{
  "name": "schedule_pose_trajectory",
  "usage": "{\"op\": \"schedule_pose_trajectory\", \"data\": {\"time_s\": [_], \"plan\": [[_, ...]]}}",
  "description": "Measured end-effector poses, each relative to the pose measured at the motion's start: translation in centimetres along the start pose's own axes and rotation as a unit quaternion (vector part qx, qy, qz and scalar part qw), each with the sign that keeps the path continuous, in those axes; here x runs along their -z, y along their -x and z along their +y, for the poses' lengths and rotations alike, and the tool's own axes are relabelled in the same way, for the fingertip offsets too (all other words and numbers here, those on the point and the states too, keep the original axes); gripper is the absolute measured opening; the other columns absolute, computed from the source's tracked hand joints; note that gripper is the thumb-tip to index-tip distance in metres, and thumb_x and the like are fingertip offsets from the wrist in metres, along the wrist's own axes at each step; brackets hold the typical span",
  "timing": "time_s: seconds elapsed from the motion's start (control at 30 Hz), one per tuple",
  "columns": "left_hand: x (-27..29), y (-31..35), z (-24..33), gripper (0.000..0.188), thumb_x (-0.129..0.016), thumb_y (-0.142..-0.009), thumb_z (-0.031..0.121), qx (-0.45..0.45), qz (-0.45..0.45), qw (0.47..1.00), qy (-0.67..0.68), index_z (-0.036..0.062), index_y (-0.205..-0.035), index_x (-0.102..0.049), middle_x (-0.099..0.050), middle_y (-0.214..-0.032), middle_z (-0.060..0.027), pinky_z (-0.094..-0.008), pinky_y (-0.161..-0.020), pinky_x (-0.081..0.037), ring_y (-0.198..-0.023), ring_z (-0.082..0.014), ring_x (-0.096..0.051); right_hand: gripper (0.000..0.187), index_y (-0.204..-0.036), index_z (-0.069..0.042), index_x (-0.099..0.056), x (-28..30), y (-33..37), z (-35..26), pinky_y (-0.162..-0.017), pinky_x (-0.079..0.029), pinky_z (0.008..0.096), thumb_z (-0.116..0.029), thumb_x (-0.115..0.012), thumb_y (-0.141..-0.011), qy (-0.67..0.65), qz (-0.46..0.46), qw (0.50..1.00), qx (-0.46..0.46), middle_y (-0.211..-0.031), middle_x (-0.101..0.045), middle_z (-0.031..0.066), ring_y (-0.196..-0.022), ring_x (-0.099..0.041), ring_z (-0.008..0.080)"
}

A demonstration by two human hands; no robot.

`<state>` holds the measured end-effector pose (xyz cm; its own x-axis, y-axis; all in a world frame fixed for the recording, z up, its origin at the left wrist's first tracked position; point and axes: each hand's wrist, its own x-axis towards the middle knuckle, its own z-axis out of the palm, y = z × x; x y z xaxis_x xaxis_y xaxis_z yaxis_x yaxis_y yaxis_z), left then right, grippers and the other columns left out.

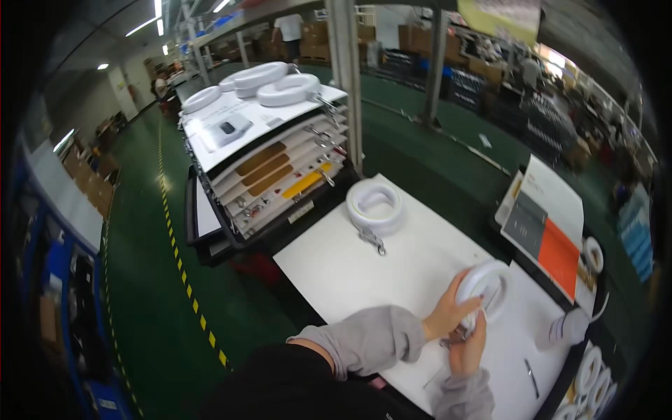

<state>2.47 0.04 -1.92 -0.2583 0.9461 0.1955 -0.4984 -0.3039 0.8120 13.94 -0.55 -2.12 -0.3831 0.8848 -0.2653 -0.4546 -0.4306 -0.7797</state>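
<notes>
White coil (490, 270) grasped in both hands (441, 315); second coil (381, 225) on white tabletop (420, 255); bottle (568, 327), pen (532, 379) rightward.

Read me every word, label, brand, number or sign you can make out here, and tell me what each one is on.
None reads clearly enough to quote.
White, grey and orange package: print too small and blurred.
Translucent bottle: dark print, blurred.
White top panel of the stack: faint print, too blurred.
Pale label on the black tray: too small.
Held white coil: no text visible.
</notes>
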Motion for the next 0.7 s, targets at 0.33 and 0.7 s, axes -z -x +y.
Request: {"op": "schedule_pose_trajectory", "data": {"time_s": [0.33, 0.7], "plan": [[1.4, -1.0, -1.0, 0.057, -0.06, -0.089, 0.028, 0.038, 0.016, 0.983, -0.178, -0.0035, -0.13, -0.035, -0.049, -0.122, -0.018, -0.035, -0.096, -0.039, -0.114, -0.024, -0.048, 0.057, -0.123, 0.004, -0.04, 5.1, -3.0, 0.6, -0.078, -0.051, 0.0355, -0.047, -0.036, -0.097, 0.157, 0.057, 0.959, 0.228, -0.116, -0.053, 0.0153, -0.099, -0.057, 0.0252], [1.6, -1.4, -1.7, 0.052, -0.057, -0.091, 0.032, 0.032, 0.031, 0.978, -0.205, -0.004, -0.124, -0.039, -0.052, -0.114, -0.0198, -0.0356, -0.093, -0.041, -0.107, -0.0257, -0.051, 0.044, -0.105, 0.002, -0.052, 6.0, -3.7, 0.6, -0.056, -0.039, 0.021, -0.036, -0.03, -0.101, 0.293, 0.079, 0.876, 0.375, -0.087, -0.057, 0.0058, -0.067, -0.049, 0.0102]]}}
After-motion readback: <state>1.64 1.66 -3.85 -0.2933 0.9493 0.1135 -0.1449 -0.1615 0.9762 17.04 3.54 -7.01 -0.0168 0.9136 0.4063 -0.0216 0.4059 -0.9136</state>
